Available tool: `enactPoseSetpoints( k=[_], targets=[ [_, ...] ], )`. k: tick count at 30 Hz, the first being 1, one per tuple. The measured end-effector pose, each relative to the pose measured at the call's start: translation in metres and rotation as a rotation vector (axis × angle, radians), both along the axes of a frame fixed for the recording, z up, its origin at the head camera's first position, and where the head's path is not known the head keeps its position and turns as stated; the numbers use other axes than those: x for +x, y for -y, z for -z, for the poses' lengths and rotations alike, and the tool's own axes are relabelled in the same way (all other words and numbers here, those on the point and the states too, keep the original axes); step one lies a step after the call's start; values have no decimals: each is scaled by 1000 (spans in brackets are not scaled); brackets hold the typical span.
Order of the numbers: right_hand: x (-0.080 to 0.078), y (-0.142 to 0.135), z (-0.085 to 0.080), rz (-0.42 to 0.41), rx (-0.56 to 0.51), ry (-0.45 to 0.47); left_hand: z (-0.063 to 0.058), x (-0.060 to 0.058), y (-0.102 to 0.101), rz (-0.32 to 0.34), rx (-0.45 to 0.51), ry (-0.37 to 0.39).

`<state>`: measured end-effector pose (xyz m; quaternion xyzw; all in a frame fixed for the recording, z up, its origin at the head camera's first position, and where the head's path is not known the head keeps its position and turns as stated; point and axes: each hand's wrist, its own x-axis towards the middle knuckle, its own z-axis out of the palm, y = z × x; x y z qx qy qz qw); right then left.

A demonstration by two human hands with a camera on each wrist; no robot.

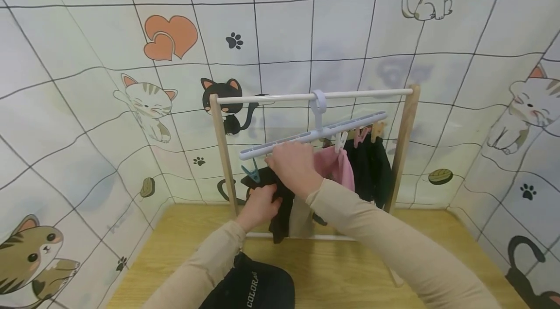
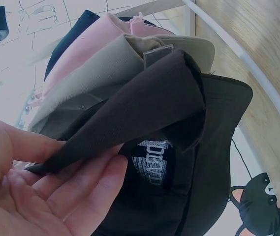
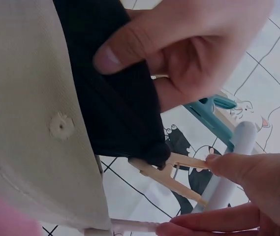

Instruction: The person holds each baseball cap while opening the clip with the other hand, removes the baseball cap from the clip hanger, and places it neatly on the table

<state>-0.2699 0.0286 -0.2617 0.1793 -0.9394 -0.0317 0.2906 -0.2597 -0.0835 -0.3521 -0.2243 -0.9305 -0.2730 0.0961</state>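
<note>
My left hand (image 1: 261, 204) holds the edge of a dark cap (image 1: 280, 214) below the left part of a pale hanger (image 1: 280, 145). In the left wrist view, its fingers (image 2: 88, 182) lie along the cap's folded dark cloth, with white lettering (image 2: 154, 160) behind it. My right hand (image 1: 295, 165) is up at the hanger bar. In the right wrist view, its thumb presses a peach-coloured clothespin (image 3: 164, 177) whose tips meet the cap's edge. A beige cap (image 3: 31, 108) hangs beside it. A teal clip (image 1: 252, 171) dangles at the hanger's left end.
A rack with a white top rail (image 1: 271, 97) and wooden posts carries the hanger. A pink cap (image 1: 334, 163) and dark caps (image 1: 369, 173) hang farther right from clips. On the wooden table (image 1: 332, 270), a black cap (image 1: 258, 282) with white lettering lies in front.
</note>
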Motion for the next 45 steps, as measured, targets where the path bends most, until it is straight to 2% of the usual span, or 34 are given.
enactPoseSetpoints(
  k=[8,15,19,23,26,30,36,41,45],
  targets=[
    [5,4,11,-6,21,-56,-3,6,-2,12,-2,10],
    [6,5,12,-20,24,-151,-4,9,-2,10,-18,-32],
    [7,5,9,-27,5,-128,3,11,-2,51,-10,-20],
    [7,6,1,-15,-26,-100,15,15,0,103,-8,28],
    [7,7,-5,-30,-41,-90,19,17,4,95,19,35],
    [7,6,-8,-39,-42,-80,18,18,9,83,54,17],
    [6,6,-8,-18,-42,-44,14,23,13,103,73,-19],
    [5,7,-8,-34,-53,-58,5,32,17,145,126,-1],
    [4,8,-12,-25,-50,-94,-1,38,20,161,130,7]
  ],
)
